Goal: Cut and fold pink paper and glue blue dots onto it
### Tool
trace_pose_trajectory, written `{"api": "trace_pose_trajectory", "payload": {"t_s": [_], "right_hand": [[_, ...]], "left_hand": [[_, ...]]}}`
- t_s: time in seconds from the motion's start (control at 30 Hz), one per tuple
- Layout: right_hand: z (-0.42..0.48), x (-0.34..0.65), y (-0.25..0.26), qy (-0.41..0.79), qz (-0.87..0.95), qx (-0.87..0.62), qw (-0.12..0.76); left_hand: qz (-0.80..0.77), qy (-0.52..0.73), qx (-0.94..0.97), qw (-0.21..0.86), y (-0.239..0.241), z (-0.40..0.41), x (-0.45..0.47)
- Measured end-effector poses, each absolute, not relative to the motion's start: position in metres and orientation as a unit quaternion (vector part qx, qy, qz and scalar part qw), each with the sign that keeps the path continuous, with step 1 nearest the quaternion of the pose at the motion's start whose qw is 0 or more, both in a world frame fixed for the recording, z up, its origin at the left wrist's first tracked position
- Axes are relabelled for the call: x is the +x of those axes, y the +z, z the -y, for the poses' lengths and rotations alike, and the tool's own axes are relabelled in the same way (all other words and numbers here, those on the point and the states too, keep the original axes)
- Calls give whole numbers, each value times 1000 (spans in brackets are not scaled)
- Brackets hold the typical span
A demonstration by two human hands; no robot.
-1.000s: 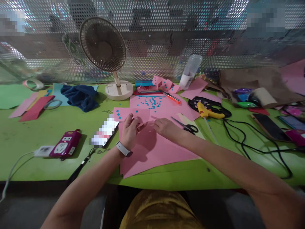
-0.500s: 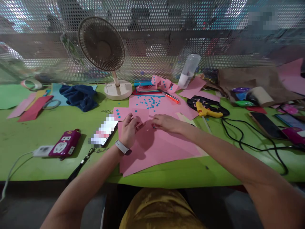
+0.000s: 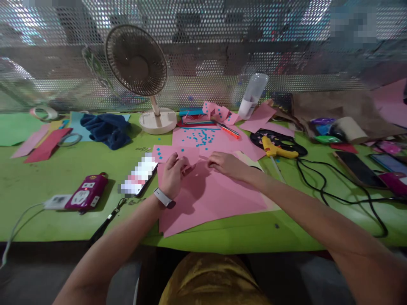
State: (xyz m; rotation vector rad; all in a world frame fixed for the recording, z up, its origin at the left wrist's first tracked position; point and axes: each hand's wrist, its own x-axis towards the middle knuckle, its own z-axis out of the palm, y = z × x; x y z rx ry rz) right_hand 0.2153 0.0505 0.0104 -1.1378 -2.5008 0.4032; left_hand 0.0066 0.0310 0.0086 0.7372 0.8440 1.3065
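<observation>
A pink paper strip (image 3: 190, 153) dotted with small blue squares is held at its lower edge by my left hand (image 3: 173, 176), with the fingers bent and closed on it. My right hand (image 3: 224, 165) is just past the strip's right part, its fingers curled and pressed together; whatever is between the fingertips is hidden. Under both hands lies a large pink paper sheet (image 3: 210, 199). Beyond the strip, another pink sheet (image 3: 184, 142) carries many scattered blue paper bits (image 3: 203, 137).
A phone (image 3: 140, 173) and a purple power strip (image 3: 87, 190) lie on the left. On the right are a yellow glue gun (image 3: 275, 149), black cables (image 3: 321, 178) and another phone (image 3: 359, 168). Behind stand a fan (image 3: 136, 61), a utility knife (image 3: 230, 130) and a clear bottle (image 3: 252, 95).
My right hand has shifted slightly right, away from the strip. A blue bit seen under its fingertips no longer shows. My left hand keeps hold of the strip in nearly the same place.
</observation>
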Motion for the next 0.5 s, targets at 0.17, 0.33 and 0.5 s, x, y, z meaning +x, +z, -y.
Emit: {"api": "trace_pose_trajectory", "payload": {"t_s": [0.17, 0.33, 0.5], "right_hand": [[-37, 216, 12, 407, 663, -506, 372], [-30, 205, 18, 586, 478, -443, 480], [-35, 190, 24, 581, 495, -426, 486]], "left_hand": [[-378, 548, 298, 684, 8, -27, 11], [-378, 520, 310, 700, 7, -19, 17], [-376, 508, 292, 718, 7, -17, 18]]}}
